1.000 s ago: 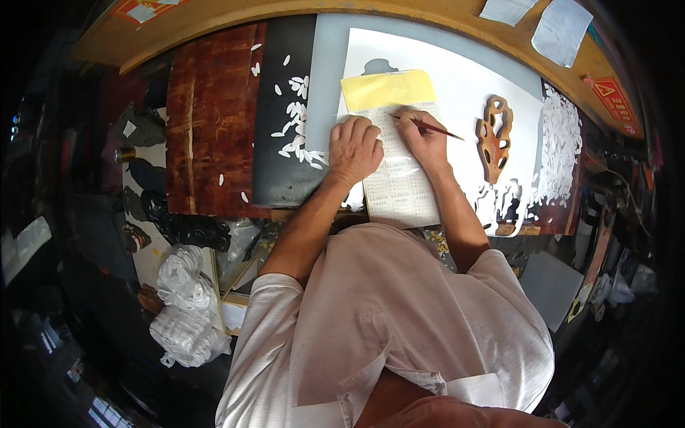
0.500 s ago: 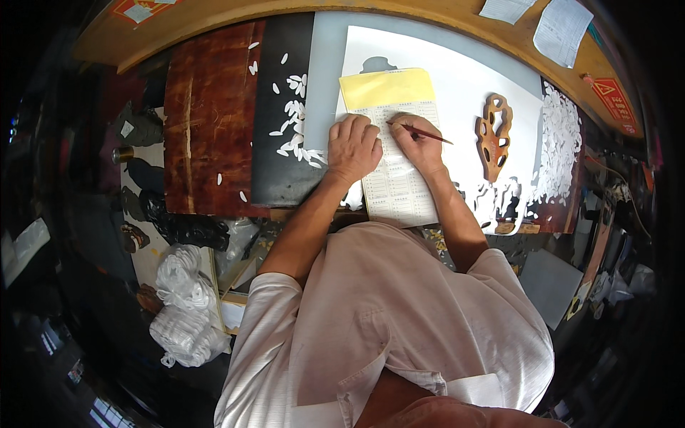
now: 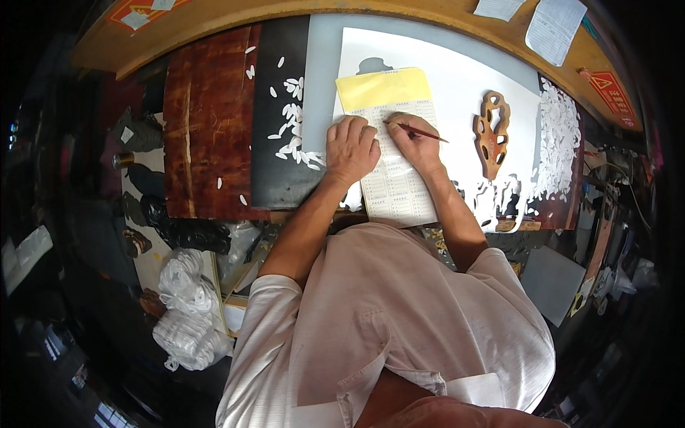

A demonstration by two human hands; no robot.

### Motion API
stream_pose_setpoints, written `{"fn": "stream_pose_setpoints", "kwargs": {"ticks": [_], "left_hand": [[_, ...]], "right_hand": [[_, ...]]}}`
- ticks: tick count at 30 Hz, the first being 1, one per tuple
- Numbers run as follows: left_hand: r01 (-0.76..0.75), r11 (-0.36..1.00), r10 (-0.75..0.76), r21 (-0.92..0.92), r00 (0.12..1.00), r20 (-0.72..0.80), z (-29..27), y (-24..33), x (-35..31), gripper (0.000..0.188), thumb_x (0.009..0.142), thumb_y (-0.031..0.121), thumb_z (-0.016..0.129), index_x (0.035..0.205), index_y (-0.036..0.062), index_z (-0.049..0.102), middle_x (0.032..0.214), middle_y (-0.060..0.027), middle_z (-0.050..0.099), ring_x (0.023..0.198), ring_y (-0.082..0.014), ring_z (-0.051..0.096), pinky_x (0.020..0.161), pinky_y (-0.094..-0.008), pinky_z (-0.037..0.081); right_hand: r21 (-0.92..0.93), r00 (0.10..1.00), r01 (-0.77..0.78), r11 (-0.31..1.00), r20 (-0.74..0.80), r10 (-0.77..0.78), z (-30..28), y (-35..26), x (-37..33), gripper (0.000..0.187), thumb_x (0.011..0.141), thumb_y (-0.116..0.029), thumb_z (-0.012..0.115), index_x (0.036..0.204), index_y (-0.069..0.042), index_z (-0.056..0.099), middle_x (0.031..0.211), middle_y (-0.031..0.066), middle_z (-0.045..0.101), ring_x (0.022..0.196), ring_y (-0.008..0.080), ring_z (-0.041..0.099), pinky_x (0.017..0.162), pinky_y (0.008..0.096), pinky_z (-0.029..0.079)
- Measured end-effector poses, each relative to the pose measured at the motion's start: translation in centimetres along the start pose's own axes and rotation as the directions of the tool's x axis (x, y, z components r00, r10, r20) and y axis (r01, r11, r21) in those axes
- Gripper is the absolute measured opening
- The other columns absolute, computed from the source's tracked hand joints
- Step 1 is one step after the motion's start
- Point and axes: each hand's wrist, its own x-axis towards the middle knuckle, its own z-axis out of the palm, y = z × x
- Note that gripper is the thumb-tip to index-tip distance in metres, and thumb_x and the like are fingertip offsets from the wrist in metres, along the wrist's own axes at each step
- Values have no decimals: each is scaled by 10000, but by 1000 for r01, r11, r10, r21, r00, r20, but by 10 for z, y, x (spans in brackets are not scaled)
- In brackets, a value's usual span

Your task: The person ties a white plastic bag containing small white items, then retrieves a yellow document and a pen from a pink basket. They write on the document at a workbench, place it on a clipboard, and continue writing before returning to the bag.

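Observation:
My left hand (image 3: 352,148) lies flat, fingers together, on the left edge of a printed paper sheet (image 3: 399,189) that has a yellow sheet (image 3: 382,87) over its top. My right hand (image 3: 416,145) grips a thin red-brown pen-like tool (image 3: 422,132), its tip resting on the printed sheet just below the yellow part. Both sheets lie on a large white paper (image 3: 449,71) on the workbench.
A carved brown wooden piece (image 3: 492,133) lies right of my hands. Small white cut-out flakes (image 3: 292,121) are scattered over a black mat, and more white scraps (image 3: 560,135) pile at the right. A red-brown board (image 3: 207,128) lies left. White cloth bundles (image 3: 189,310) sit below the bench.
The right hand with the tool has shifted slightly along the printed sheet. The left hand stays pressed on the paper.

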Motion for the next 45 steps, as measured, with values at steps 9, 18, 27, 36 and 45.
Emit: {"fn": "stream_pose_setpoints", "kwargs": {"ticks": [9,18,27,36,45], "left_hand": [[19,1000,-19,-4,999,31,-1,1,-1,295,776,197,737,1059,159,663,1179,-42,603,1197,-280,550,1012,-451,382],[-5,1000,5,-19,1000,0,-2,4,3,281,787,163,707,1062,132,662,1157,-66,620,1193,-316,565,982,-479,407],[-57,998,57,28,998,4,-1,4,2,291,818,185,708,1097,117,661,1189,-93,618,1183,-332,572,996,-486,413],[-50,998,49,36,998,35,0,2,1,294,817,192,709,1097,114,662,1193,-88,616,1191,-327,564,1002,-482,406],[-56,998,56,42,998,24,1,2,1,302,821,188,706,1111,117,656,1200,-93,615,1192,-331,564,1000,-485,404]], "right_hand": [[-10,999,24,1000,36,-24,-2,-1,1,90,909,-85,745,984,-38,763,990,52,750,804,117,648,751,255,539],[38,995,97,995,-29,-96,-2,2,-1,122,888,-69,774,1002,-24,773,999,64,756,770,98,634,709,236,536],[6,995,71,997,-74,-71,-4,-9,-1,161,865,-146,794,989,-42,786,934,93,766,729,146,698,687,261,578],[-18,993,92,996,-69,-93,-5,-8,-1,176,874,-175,778,994,-45,777,901,101,749,716,177,693,677,284,570],[-55,994,87,995,-55,-90,-6,-9,-1,175,872,-172,784,995,-48,779,918,100,751,720,178,699,674,283,572]]}}
